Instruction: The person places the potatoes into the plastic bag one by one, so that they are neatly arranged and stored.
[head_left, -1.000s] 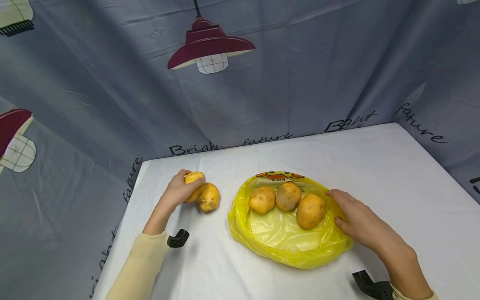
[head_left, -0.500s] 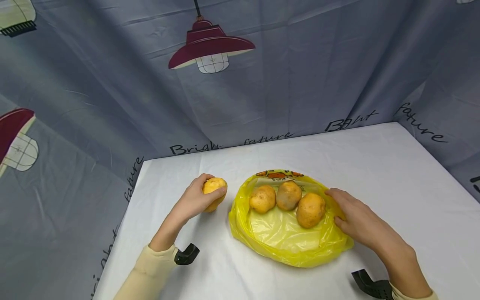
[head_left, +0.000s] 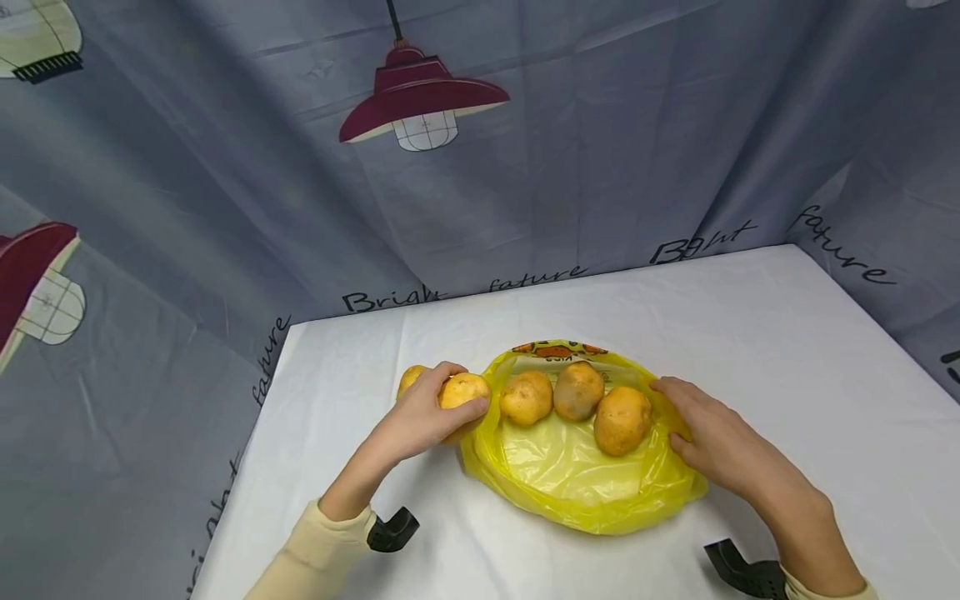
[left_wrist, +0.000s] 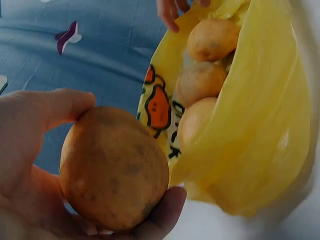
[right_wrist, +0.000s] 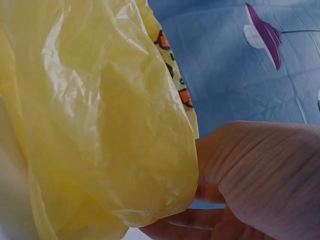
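Left of a crumpled, wide-mouthed bag of thin yellow plastic (head_left: 588, 518), a rounded yellow-brown potato (head_left: 462, 390) hangs beside the rim; I cannot tell whether they touch. It would be best to lift it clear of that edge while holding the mouth steady. The left hand (head_left: 416, 421) pinches this potato between thumb and bent fingers. The right hand (head_left: 723, 437) grips the far-right rim, fingers curled round it. Three similar potatoes (head_left: 577, 392) lie inside.

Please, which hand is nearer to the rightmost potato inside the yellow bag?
The right hand: it touches the yellow bag just right of the rightmost potato. The left hand is farther, at the left rim, gripping another potato.
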